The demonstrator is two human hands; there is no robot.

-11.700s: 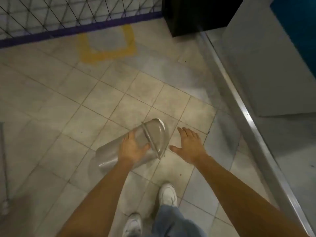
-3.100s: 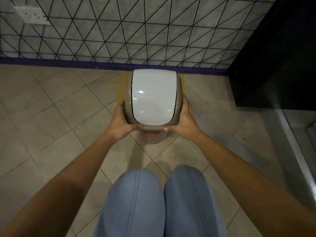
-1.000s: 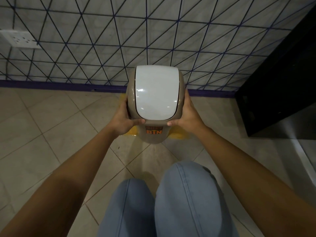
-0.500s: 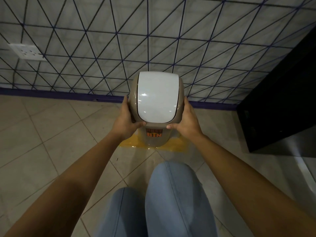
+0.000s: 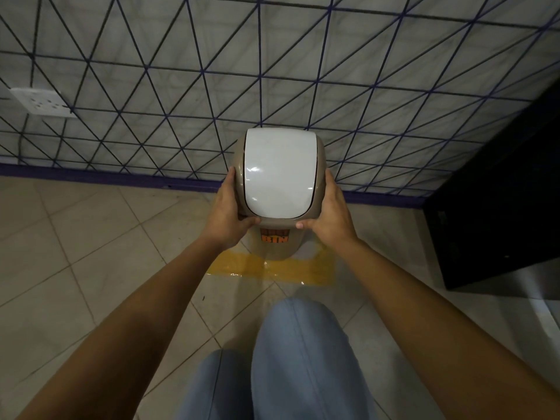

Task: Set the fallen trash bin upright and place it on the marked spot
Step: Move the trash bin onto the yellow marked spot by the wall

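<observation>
The trash bin (image 5: 280, 174) is beige with a white swing lid and an orange "BIN" label on its front. It stands upright on the floor inside the yellow taped square (image 5: 272, 269), close to the tiled wall. My left hand (image 5: 228, 218) clasps the left side of its top rim, thumb across the front. My right hand (image 5: 328, 218) clasps the right side the same way. The bin hides the far part of the yellow mark.
A wall of triangle-patterned tiles (image 5: 151, 86) with a purple base strip runs right behind the bin. A white socket plate (image 5: 41, 103) sits on it at left. A black cabinet (image 5: 500, 207) stands to the right. My knees in blue jeans (image 5: 297, 359) fill the foreground.
The bin sits a little farther from me and lower over the yellow mark than a second ago. Both hands keep the same hold on its rim.
</observation>
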